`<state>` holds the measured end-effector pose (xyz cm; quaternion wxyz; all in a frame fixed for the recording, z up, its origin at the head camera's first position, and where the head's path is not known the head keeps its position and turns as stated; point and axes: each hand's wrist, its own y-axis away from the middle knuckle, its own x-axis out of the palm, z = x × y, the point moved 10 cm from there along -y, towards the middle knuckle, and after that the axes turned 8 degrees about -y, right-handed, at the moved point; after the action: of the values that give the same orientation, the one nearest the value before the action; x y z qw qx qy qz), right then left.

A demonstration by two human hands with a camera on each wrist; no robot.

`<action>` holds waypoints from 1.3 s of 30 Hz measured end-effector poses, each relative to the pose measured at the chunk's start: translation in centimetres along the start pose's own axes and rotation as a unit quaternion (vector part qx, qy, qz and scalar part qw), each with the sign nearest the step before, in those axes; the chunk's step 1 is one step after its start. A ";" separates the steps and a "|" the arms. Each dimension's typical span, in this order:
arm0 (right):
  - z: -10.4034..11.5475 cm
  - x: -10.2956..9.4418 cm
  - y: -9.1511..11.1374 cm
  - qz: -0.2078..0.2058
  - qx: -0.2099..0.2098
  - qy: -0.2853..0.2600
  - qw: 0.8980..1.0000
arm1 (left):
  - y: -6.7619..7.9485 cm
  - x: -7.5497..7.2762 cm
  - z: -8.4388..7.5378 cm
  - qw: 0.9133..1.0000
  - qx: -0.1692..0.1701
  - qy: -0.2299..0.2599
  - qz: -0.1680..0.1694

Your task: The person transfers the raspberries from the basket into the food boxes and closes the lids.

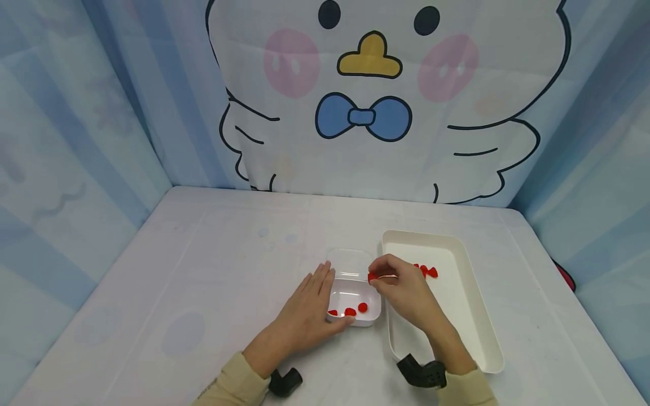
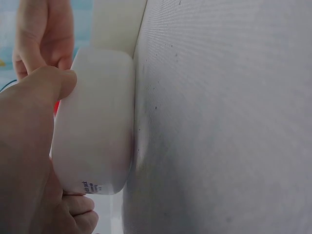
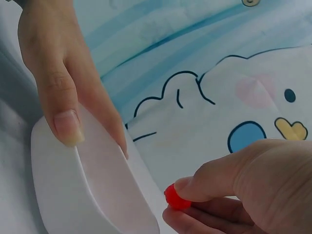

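Note:
A small white box (image 1: 373, 317) with a clear hinged lid (image 1: 350, 260) folded back stands on the table, several small red pieces (image 1: 363, 307) in it. My left hand (image 1: 308, 310) holds the box, thumb over the near rim and fingers along its left side. In the left wrist view the box (image 2: 97, 122) hides part of that hand. Above the box's right side, my right hand (image 1: 406, 287) pinches a small round red piece (image 3: 176, 197) between thumb and fingertips. The right wrist view shows the left thumb hooked over the box wall (image 3: 58, 175).
Right of the box lies a cream tray (image 1: 467, 316), its left wall close against it. More red pieces (image 1: 432, 272) lie in the tray, partly behind the right hand. A printed curtain (image 1: 355, 169) closes off the table's far edge, with blue cloth on both sides.

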<state>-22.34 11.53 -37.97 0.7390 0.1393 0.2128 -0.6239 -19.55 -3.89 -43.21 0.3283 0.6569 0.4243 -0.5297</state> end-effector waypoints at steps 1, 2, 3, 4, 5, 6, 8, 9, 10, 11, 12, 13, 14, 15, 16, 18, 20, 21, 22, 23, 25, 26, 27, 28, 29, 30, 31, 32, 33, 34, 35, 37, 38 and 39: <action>0.1 0.2 0.0 0.003 0.000 0.001 1.000 | 0.0 0.0 0.0 1.000 0.000 0.000 0.000; 0.2 0.4 0.0 0.006 -0.002 0.002 1.000 | 0.0 0.0 0.0 1.000 0.001 -0.001 -0.001; 0.3 0.7 0.0 0.008 -0.002 0.002 1.000 | 0.0 -0.1 0.0 1.000 0.002 -0.002 -0.002; 0.5 0.9 0.0 0.011 -0.005 0.001 1.000 | 0.0 -0.1 0.0 1.000 0.003 -0.002 -0.003; 0.6 1.1 0.0 0.013 -0.007 0.000 1.000 | 0.0 -0.1 0.0 1.000 0.004 -0.003 -0.004; 0.7 1.3 0.1 0.016 -0.009 -0.001 1.000 | 0.0 -0.1 0.0 1.000 0.005 -0.005 -0.004; 0.8 1.7 0.1 0.020 -0.009 -0.002 1.000 | 0.0 -0.1 0.0 1.000 0.005 -0.007 -0.004; 0.8 2.0 0.1 0.021 -0.007 -0.003 1.000 | 0.0 -0.1 0.0 1.000 0.005 -0.007 -0.004; 0.8 2.2 0.1 0.023 -0.004 -0.005 1.000 | 0.0 -0.1 0.0 1.000 0.005 -0.008 -0.003; 0.8 2.4 0.1 0.025 0.000 -0.006 1.000 | 0.0 -0.1 -0.1 1.000 0.004 -0.009 -0.003; 0.7 2.6 0.1 0.027 0.002 -0.007 1.000 | 0.0 -0.1 -0.1 1.000 0.004 -0.009 -0.003; 0.6 2.9 0.1 0.029 0.006 -0.007 1.000 | 0.0 -0.2 -0.1 1.000 0.004 -0.010 -0.002; 0.6 3.1 0.1 0.031 0.006 -0.008 0.999 | 0.0 -0.2 -0.1 1.000 0.004 -0.011 -0.002; 0.5 3.2 0.1 0.033 0.006 -0.008 0.999 | 0.0 -0.2 -0.1 1.000 0.004 -0.012 -0.002; 0.5 3.4 0.1 0.037 0.005 -0.008 0.999 | 0.0 -0.1 -0.1 1.000 0.004 -0.013 -0.002; 0.5 3.7 0.1 0.042 0.000 -0.007 0.999 | -0.1 -0.1 -0.1 1.000 0.004 -0.014 -0.001; 0.4 4.0 0.1 0.047 -0.003 -0.008 0.999 | 0.0 0.0 -0.1 1.000 0.005 -0.012 0.001; 0.4 4.2 0.1 0.050 -0.006 -0.008 0.999 | 0.0 -0.1 -0.1 1.000 0.006 -0.011 0.002; 0.3 4.3 0.2 0.054 -0.008 -0.009 0.998 | 0.0 -0.1 -0.1 1.000 0.006 -0.010 0.003; 0.3 4.5 0.2 0.057 -0.011 -0.007 0.998 | 0.0 -0.1 -0.1 1.000 0.006 -0.009 0.004; 0.3 4.8 0.3 0.062 -0.016 -0.004 0.998 | 0.0 -0.2 -0.1 1.000 0.008 -0.008 0.004; 0.4 4.9 0.3 0.065 -0.020 -0.001 0.998 | 0.0 -0.1 -0.1 1.000 0.009 -0.008 0.003; 0.4 4.9 0.4 0.067 -0.021 0.002 0.998 | 0.0 -0.1 -0.1 1.000 0.010 -0.008 0.003; 0.3 5.0 0.4 0.069 -0.022 0.005 0.997 | 0.0 -0.1 -0.1 1.000 0.010 -0.008 0.002; 0.3 5.1 0.4 0.071 -0.022 0.008 0.997 | 0.0 -0.1 -0.1 1.000 0.010 -0.007 0.002; 0.3 5.1 0.4 0.072 -0.023 0.010 0.997 | 0.0 -0.1 -0.1 1.000 0.010 -0.007 0.001; 0.2 5.2 0.4 0.073 -0.024 0.012 0.997 | -0.1 0.0 -0.1 1.000 0.010 -0.007 0.001; 0.2 5.2 0.4 0.075 -0.025 0.014 0.997 | -0.1 0.0 0.0 1.000 0.010 -0.007 0.001; 0.2 5.3 0.4 0.076 -0.026 0.015 0.997 | -0.1 0.0 0.0 1.000 0.010 -0.007 0.001; 0.2 5.3 0.4 0.077 -0.028 0.016 0.997 | -0.1 0.1 0.0 1.000 0.009 -0.007 0.003; 0.2 5.3 0.4 0.077 -0.029 0.017 0.996 | -0.1 0.1 0.0 1.000 0.010 -0.007 0.002; 0.2 5.3 0.4 0.076 -0.032 0.018 0.996 | -0.1 0.1 0.0 1.000 0.009 -0.005 0.004; 0.2 5.3 0.4 0.075 -0.033 0.019 0.996 | -0.1 0.1 0.0 1.000 0.008 -0.003 0.004; 0.2 5.2 0.4 0.074 -0.033 0.019 0.996 | -0.1 0.1 0.0 1.000 0.008 -0.002 0.005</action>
<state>-21.21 6.99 -40.36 0.7835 0.1417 0.2365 -0.5570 -19.59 -3.83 -43.27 0.3261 0.6606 0.4166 -0.5326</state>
